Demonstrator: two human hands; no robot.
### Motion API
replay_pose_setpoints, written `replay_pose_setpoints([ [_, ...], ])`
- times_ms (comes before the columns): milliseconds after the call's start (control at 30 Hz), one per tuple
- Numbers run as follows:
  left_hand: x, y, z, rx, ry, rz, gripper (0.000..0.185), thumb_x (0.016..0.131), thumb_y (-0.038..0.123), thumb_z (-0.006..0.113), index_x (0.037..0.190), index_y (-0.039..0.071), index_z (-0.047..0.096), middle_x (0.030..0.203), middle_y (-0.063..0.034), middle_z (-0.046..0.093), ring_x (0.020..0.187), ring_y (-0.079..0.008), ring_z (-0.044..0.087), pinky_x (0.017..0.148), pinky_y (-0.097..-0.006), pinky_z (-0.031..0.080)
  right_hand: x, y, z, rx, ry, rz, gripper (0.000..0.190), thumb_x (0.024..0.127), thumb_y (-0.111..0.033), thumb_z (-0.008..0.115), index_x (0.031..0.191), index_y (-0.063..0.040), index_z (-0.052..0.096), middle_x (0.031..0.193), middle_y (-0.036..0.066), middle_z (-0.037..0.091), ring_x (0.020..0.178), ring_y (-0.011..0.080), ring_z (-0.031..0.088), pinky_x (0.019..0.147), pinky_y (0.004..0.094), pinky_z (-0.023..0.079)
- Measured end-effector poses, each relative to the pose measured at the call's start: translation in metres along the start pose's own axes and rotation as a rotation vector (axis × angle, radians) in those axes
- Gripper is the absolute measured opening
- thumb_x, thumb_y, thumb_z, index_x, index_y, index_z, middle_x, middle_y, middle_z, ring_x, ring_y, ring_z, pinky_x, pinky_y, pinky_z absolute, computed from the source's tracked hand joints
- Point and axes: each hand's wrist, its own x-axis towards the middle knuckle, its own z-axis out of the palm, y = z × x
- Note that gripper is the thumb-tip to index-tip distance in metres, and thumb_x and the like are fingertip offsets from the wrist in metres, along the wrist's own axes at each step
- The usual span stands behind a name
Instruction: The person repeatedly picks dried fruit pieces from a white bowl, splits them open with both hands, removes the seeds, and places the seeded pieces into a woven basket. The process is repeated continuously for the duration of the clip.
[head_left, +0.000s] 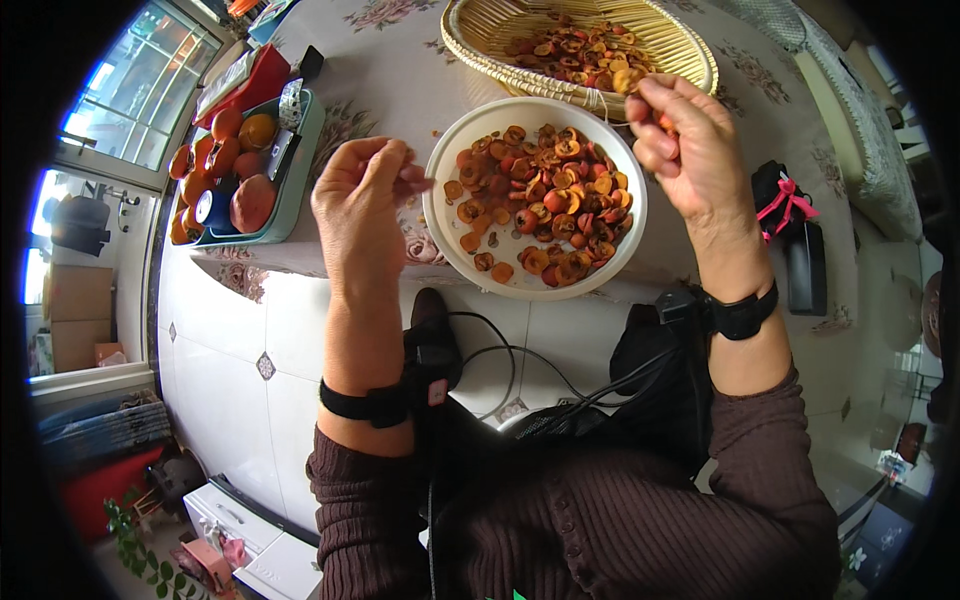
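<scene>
A round white plastic basin holds many cut pieces of orange-red fruit, some showing dark centres. Beyond it, an oval woven basket contains more of the same cut fruit. My left hand is raised beside the basin's left rim, thumb and fingers together; whether something small is between them is hidden. At the basin's upper right, my right hand pinches a yellowish fruit piece near the basket's front edge. A bit of orange-red shows between its curled fingers.
On the left of the flowered tablecloth stands a green tray with persimmons, a blue-lidded jar and other items. A red box lies behind it. A black case and a pink ribbon are at the right. Cables hang below the table.
</scene>
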Motion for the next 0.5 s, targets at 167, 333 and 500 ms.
replay_pose_setpoints([
  [167,0.008,-0.008,-0.005,0.141,0.061,0.068,0.01,0.087,0.003,0.061,0.093,-0.003,0.067,0.091,-0.0084,0.067,0.078,-0.0092,0.06,0.072,-0.0225,0.049,0.017,-0.011,-0.019,-0.022,0.159,-0.069,0.007,0.093,-0.006,0.056,0.094,0.001,0.057,0.08,0.011,0.06,0.057,0.006,0.045,0.043,0.0177,0.03],
  [333,0.003,-0.008,0.004,0.18,0.02,0.048,0.011,0.087,0.003,0.061,0.094,-0.003,0.067,0.09,-0.0064,0.067,0.077,-0.0083,0.058,0.072,-0.0211,0.047,0.026,-0.012,-0.025,-0.05,0.174,-0.033,0.008,0.093,-0.006,0.056,0.095,0.001,0.056,0.084,0.011,0.06,0.057,0.0053,0.043,0.042,0.018,0.029],
  [500,-0.003,-0.006,0.015,0.163,-0.057,0.054,0.012,0.088,0.004,0.062,0.097,-0.003,0.066,0.091,-0.0076,0.068,0.082,-0.0098,0.059,0.081,-0.0226,0.047,0.026,-0.01,-0.021,-0.047,0.155,-0.01,0.008,0.091,-0.005,0.058,0.096,0.002,0.057,0.078,0.01,0.06,0.053,0.0042,0.043,0.041,0.0173,0.029],
])
